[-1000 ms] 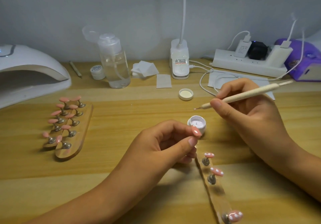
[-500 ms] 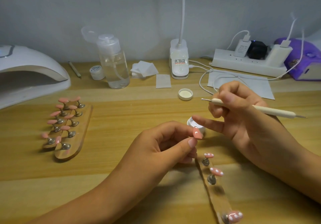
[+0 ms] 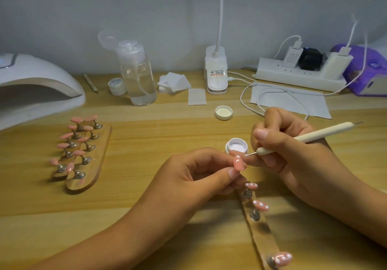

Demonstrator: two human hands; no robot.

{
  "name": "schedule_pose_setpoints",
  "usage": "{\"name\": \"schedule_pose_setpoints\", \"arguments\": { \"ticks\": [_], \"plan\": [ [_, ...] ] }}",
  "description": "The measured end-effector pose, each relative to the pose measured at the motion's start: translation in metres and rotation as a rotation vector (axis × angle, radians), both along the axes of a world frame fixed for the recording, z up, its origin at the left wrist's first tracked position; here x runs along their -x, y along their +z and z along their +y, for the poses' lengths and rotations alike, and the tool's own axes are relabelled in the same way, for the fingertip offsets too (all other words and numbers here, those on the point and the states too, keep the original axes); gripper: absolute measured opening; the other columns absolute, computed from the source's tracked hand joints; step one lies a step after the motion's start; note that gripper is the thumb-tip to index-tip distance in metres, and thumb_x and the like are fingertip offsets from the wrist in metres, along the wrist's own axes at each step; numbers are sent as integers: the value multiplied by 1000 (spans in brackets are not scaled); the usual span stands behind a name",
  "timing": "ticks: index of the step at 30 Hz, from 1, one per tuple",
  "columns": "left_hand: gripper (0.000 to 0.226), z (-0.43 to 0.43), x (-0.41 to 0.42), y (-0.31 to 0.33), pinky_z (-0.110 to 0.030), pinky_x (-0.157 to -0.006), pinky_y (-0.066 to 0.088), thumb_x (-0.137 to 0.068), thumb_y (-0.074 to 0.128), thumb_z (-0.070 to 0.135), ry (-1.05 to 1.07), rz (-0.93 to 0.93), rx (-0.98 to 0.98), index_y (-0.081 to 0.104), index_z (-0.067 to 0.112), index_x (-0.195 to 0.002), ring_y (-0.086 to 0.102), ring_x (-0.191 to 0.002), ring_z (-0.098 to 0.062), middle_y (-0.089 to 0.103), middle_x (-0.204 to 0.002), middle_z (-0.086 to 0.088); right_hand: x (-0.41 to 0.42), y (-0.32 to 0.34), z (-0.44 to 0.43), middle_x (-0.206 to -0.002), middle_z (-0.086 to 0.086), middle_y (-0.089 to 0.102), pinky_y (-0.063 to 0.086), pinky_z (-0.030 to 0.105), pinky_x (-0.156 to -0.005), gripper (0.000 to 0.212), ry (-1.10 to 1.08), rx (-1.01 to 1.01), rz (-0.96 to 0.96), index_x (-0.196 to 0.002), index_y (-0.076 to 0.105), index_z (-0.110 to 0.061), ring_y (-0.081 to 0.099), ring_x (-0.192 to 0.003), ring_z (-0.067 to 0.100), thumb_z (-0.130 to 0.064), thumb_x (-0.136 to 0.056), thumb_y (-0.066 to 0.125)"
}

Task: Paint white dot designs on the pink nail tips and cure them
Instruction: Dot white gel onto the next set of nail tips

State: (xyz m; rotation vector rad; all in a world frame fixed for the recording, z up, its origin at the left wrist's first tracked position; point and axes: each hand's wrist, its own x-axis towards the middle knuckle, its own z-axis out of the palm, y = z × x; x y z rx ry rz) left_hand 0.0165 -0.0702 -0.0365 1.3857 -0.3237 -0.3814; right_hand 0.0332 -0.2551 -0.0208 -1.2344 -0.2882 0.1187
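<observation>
Left hand (image 3: 201, 171) pinches one pink tip (image 3: 238, 164) between thumb and forefinger. Right hand (image 3: 282, 150) grips a dotting pen (image 3: 314, 136) in curled fingers, with the metal point just beside the tip's upper edge; contact cannot be told. A pale mark on the held tip may be a dot or glare.

Just beyond the fingertips stands an open pot (image 3: 236, 145) of white gel, its near rim hidden by the held tip and the left fingers. Its cap (image 3: 223, 112) lies farther out.

Below the hands runs one strip (image 3: 261, 234) bearing three dotted tips. Its far end is covered by the left hand and its near end is cut off by the frame.

Well left of the left hand lie two strips (image 3: 90, 158) carrying ten plain pink tips. Beyond them is the curing lamp (image 3: 37, 85), cut off at the frame edge.

Far beyond the hands are a clear bottle (image 3: 138, 77), a small jar (image 3: 117, 84), a stick (image 3: 90, 82), a pile of wipes (image 3: 173, 81) and a lamp base (image 3: 216, 75). Beyond the right hand are a paper sheet (image 3: 293, 100), a power strip (image 3: 297, 75) and a purple device (image 3: 368, 70), partly out of frame.
</observation>
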Motion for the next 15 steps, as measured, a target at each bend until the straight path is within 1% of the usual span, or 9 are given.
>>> {"name": "schedule_pose_setpoints", "arguments": {
  "ticks": [2, 6, 10, 12, 15],
  "plan": [
    [17, 0, 0, 1, -18, -72, 54, -77, 67, 19, -1, -4, -1, 74, 11, -90, 72, -83, -13, 75, -84, -8, 0, 0, 0, -56, -3, 52, 54, 22, -56, 28, 22, 12, -14, -56, 53, -21, 46, -46, 5, -7, -68, 74],
    [17, 0, 1, 1, -17, -72, 54, -77, 67, 19, -1, -2, -5, 74, 9, -90, 72, -83, -13, 75, -86, -9, 0, -1, 0, -56, -1, 52, 49, 18, -54, 28, 19, 41, -30, -57, 52, -20, 44, -48, 6, -9, -70, 74],
    [17, 0, 1, 1, -16, -71, 53, -78, 67, 18, 3, -6, -14, 74, 9, -90, 72, -83, -12, 75, -86, -9, 1, -2, 0, -57, -2, 54, 42, 14, -49, 21, 29, 53, -54, -59, 52, -21, 45, -48, 6, -19, -72, 68],
    [17, -1, 1, 1, -16, -71, 53, -76, 67, 20, 6, -3, -19, 74, 11, -89, 72, -83, -12, 75, -86, -9, 1, -2, 0, -57, -3, 55, 41, 13, -48, 21, 24, 59, -51, -59, 52, -22, 45, -48, 6, -21, -71, 69],
    [17, -1, 1, 1, -17, -71, 54, -76, 67, 20, 8, -4, -25, 74, 11, -90, 72, -83, -12, 75, -85, -8, 1, -3, 0, -59, -3, 55, 42, 15, -50, 21, 22, 77, -59, -59, 53, -23, 46, -48, 5, -22, -72, 69]
  ]
}}
